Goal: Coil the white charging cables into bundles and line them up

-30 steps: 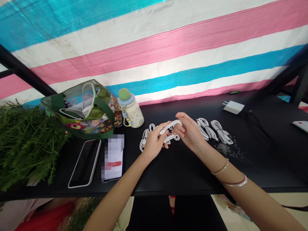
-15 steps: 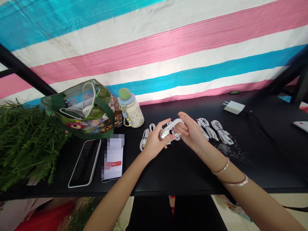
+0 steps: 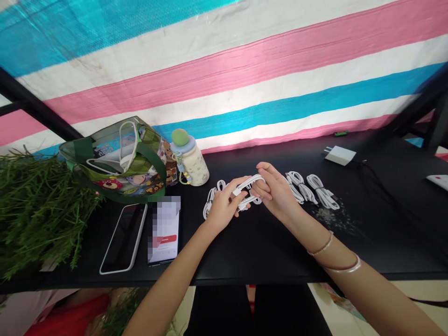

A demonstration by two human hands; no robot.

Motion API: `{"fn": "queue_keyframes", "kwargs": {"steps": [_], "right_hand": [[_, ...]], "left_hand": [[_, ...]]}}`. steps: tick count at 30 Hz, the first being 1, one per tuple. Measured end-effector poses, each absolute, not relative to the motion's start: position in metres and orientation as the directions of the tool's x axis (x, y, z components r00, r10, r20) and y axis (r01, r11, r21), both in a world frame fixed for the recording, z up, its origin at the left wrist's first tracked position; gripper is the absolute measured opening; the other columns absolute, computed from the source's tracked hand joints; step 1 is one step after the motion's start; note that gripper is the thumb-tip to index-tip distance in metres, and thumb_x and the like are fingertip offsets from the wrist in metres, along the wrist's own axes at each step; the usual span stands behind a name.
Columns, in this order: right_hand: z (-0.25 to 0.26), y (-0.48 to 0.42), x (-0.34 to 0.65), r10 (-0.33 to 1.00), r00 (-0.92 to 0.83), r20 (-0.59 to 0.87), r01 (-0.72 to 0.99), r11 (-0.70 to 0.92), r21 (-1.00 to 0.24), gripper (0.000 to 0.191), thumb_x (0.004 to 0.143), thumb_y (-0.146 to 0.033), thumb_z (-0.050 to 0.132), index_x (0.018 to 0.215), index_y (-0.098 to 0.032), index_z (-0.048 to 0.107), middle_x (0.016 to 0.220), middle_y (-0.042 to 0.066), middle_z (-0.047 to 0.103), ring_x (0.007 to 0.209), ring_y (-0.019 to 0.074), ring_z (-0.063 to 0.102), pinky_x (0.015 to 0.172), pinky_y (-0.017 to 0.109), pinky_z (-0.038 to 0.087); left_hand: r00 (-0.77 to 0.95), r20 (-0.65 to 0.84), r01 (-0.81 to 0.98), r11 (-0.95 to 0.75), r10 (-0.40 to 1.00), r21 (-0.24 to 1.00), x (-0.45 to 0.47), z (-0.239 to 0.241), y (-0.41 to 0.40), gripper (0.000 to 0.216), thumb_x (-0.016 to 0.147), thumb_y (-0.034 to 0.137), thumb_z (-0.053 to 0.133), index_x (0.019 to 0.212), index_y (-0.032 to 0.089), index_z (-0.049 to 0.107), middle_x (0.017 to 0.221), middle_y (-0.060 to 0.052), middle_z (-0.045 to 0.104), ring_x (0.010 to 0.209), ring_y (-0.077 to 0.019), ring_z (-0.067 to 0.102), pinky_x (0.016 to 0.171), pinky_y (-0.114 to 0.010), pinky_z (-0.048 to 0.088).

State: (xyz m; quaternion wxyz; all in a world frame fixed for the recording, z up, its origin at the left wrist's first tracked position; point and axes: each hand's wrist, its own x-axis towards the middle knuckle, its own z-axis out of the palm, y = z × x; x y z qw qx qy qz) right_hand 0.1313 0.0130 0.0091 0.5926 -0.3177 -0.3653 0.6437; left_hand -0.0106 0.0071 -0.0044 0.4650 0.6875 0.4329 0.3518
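Between my two hands is a coiled white USB cable [image 3: 255,178], held just above the black table. My left hand [image 3: 223,205] pinches its left end near the plug, thumb in front and fingers behind. The fingers of my right hand [image 3: 275,190] curl round the right end of the coil. Behind my left hand lies another bundled white cable [image 3: 210,199], partly covered by the fingers. Right of my right hand are more tied white cables, one of them a bundle [image 3: 322,192] with a dark tie.
A black table [image 3: 266,252] carries a white phone [image 3: 124,238], a lit phone [image 3: 164,231], a water bottle [image 3: 194,163] and a green cartoon bag [image 3: 115,182]. Green foliage [image 3: 38,210] fills the left. A white charger [image 3: 340,155] sits at the right rear, before a striped sheet [image 3: 224,84].
The coil has tilted and flattened slightly between my hands, and its plug end has turned. Both hands have shifted only a little to the left.
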Motion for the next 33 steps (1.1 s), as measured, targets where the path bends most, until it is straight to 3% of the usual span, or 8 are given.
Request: {"fn": "queue_keyframes", "kwargs": {"steps": [8,15,22,27,33], "right_hand": [[0.0106,0.0113,0.1296,0.994,-0.103,0.046,-0.530,-0.015,-0.848,0.017,0.079,-0.032,0.062,0.083,-0.024,0.047,0.037,-0.016,0.025,0.030,0.0044,0.017,0.041,0.020,0.028],[0.0082,0.0109,0.1275,0.994,-0.105,0.036,-0.538,-0.026,-0.843,0.017,0.079,-0.033,0.062,0.083,-0.024,0.048,0.039,-0.016,0.023,0.032,0.0052,0.017,0.043,0.021,0.031],[0.0085,0.0096,0.1261,0.994,-0.092,0.056,-0.505,0.002,-0.863,0.038,0.072,-0.057,0.066,0.079,-0.024,0.050,0.041,-0.014,0.029,0.036,0.0069,0.030,0.049,0.025,0.040],[0.0069,0.0105,0.1299,0.973,0.023,0.229,-0.177,0.230,-0.957,0.036,0.076,-0.058,0.061,0.076,-0.023,0.055,0.054,-0.004,0.053,0.054,0.0136,0.051,0.056,0.027,0.040],[0.0028,0.0073,0.1343,0.921,0.023,0.388,0.325,0.361,-0.874,0.026,0.087,-0.045,0.048,0.075,-0.022,0.054,0.050,-0.006,0.047,0.040,0.0093,0.035,0.047,0.026,0.026]], "left_hand": [[0.373,0.100,0.256,-0.206,0.922,0.945,-0.0083,-0.0041,0.0049,0.041,0.086,0.034,0.050,0.124,0.021,0.055,0.063,0.004,0.063,0.045,-0.0087,0.051,0.043,-0.017,0.039],[0.333,0.190,0.261,-0.284,0.923,0.923,-0.0075,-0.0045,0.0032,0.036,0.088,0.036,0.047,0.117,0.018,0.058,0.064,0.003,0.063,0.053,-0.0117,0.057,0.058,-0.022,0.046],[0.283,0.191,0.363,-0.289,0.940,0.886,-0.0087,-0.0035,0.0026,0.032,0.090,0.034,0.044,0.115,0.022,0.060,0.073,0.003,0.067,0.050,-0.0108,0.056,0.057,-0.021,0.044],[0.236,0.203,0.473,-0.295,0.950,0.830,-0.0105,-0.0002,0.0033,0.029,0.090,0.034,0.045,0.112,0.025,0.062,0.065,0.005,0.065,0.051,-0.0128,0.059,0.061,-0.022,0.045],[0.290,0.191,0.567,-0.329,0.938,0.755,-0.0104,0.0019,0.0005,0.029,0.090,0.031,0.046,0.113,0.026,0.063,0.055,0.006,0.061,0.054,-0.0151,0.061,0.064,-0.023,0.044]]}}
